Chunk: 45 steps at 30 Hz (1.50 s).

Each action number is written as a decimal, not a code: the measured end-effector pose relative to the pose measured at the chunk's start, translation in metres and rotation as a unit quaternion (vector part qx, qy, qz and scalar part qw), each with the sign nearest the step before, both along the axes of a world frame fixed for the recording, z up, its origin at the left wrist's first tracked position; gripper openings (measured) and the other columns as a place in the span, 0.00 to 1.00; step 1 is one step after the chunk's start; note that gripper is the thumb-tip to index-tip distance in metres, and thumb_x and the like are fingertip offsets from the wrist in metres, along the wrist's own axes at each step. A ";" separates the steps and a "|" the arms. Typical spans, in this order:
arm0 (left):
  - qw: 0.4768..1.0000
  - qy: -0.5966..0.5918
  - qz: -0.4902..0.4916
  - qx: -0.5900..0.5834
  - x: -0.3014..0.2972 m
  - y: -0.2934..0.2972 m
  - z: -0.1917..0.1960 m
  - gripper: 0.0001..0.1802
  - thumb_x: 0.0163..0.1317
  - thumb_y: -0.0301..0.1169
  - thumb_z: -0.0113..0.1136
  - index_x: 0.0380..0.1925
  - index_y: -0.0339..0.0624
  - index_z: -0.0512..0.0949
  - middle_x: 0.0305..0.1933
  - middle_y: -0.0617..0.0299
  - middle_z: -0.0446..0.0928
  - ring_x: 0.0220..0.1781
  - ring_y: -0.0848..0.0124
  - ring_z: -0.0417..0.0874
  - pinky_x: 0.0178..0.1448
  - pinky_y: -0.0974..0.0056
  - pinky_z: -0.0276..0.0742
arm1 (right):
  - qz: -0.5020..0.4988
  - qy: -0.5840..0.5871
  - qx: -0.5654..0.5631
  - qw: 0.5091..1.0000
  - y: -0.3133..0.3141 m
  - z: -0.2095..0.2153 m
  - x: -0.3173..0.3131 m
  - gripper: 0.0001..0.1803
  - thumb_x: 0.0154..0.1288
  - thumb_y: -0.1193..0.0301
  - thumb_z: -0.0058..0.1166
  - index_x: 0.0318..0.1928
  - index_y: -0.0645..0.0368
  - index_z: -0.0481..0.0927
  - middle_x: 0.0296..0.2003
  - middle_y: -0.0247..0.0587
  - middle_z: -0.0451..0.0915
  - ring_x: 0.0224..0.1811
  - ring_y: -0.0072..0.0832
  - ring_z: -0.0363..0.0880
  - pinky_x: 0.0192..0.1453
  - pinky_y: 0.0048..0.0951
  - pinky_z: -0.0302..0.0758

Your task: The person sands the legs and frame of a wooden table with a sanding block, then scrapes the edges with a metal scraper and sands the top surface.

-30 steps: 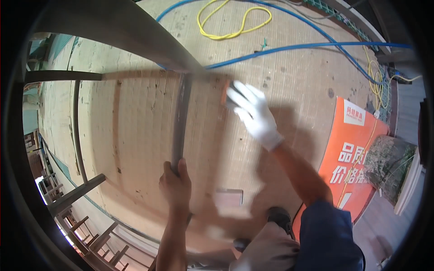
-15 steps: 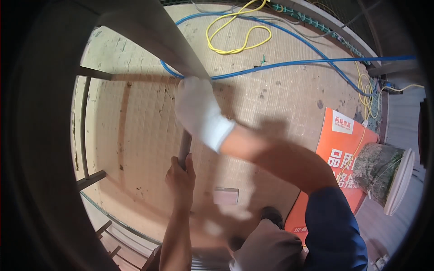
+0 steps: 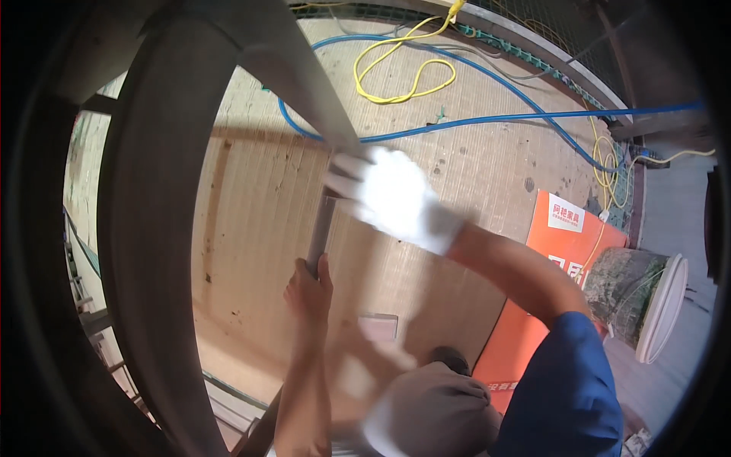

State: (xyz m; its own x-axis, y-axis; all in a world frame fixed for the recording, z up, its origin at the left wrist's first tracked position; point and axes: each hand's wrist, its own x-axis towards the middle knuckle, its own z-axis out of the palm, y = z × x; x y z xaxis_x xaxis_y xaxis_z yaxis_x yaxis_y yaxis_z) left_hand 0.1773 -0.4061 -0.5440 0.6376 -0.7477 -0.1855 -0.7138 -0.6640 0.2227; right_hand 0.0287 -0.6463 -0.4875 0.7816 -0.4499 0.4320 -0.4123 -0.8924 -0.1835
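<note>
- Left hand: grip wrapped round the grey rail; best braced firmly.
- Gloved right hand, toward one o'clock: grip's hold unclear; pressure best even.

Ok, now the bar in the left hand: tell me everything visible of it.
The bar is slim, straight and grey-brown, perhaps wood. In the picture it slants up and slightly right. The left hand grips its lower visible part; the gloved right hand covers its upper part, contact unclear, near a wider beam. Whether it joins the beam, and where it ends below, is hidden.
</note>
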 end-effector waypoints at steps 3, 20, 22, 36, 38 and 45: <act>0.998 0.053 0.010 -0.025 0.007 -0.014 0.005 0.25 0.77 0.53 0.52 0.43 0.40 0.75 0.34 0.46 0.84 0.38 0.44 0.86 0.40 0.43 0.78 | 0.003 0.034 -0.044 0.998 -0.002 -0.011 0.046 0.11 0.66 0.60 0.57 0.44 0.50 0.83 0.37 0.33 0.79 0.45 0.37 0.77 0.40 0.36 0.71; 0.963 0.217 -0.029 -0.155 0.021 -0.005 0.060 0.32 0.78 0.48 0.54 0.74 0.40 0.70 0.56 0.55 0.75 0.51 0.65 0.78 0.54 0.62 0.78 | -0.269 -0.146 0.247 0.919 0.065 -0.110 -0.010 0.25 0.70 0.59 0.59 0.61 0.62 0.78 0.60 0.52 0.79 0.59 0.47 0.79 0.64 0.45 0.75; 0.955 0.226 -0.041 -0.187 0.026 -0.019 0.049 0.29 0.79 0.48 0.53 0.69 0.38 0.74 0.48 0.59 0.74 0.45 0.70 0.75 0.49 0.64 0.75 | -0.270 -0.089 0.221 0.933 0.064 -0.161 -0.042 0.33 0.70 0.58 0.59 0.69 0.62 0.72 0.65 0.51 0.76 0.66 0.46 0.73 0.75 0.47 0.64; 0.973 0.068 -0.099 -0.197 0.029 -0.116 0.027 0.25 0.65 0.37 0.71 0.62 0.48 0.84 0.47 0.55 0.86 0.48 0.62 0.87 0.55 0.60 0.83 | -0.219 0.059 0.187 0.956 0.079 -0.189 -0.049 0.35 0.74 0.54 0.52 0.76 0.58 0.66 0.69 0.40 0.72 0.74 0.39 0.62 0.83 0.47 0.49; 0.978 0.034 -0.097 -0.183 0.005 -0.153 0.029 0.25 0.63 0.36 0.73 0.61 0.50 0.85 0.47 0.53 0.85 0.49 0.57 0.87 0.56 0.57 0.84 | -0.217 0.056 0.189 0.956 0.080 -0.188 -0.048 0.35 0.74 0.54 0.52 0.75 0.58 0.67 0.69 0.40 0.72 0.74 0.39 0.62 0.83 0.47 0.49; 0.941 -0.195 -0.162 -0.224 -0.019 -0.134 0.013 0.29 0.57 0.33 0.77 0.61 0.53 0.84 0.51 0.50 0.82 0.49 0.52 0.86 0.50 0.50 0.86 | -0.209 0.024 0.231 0.950 0.077 -0.186 -0.051 0.33 0.74 0.56 0.52 0.73 0.58 0.70 0.69 0.40 0.73 0.74 0.37 0.64 0.83 0.47 0.49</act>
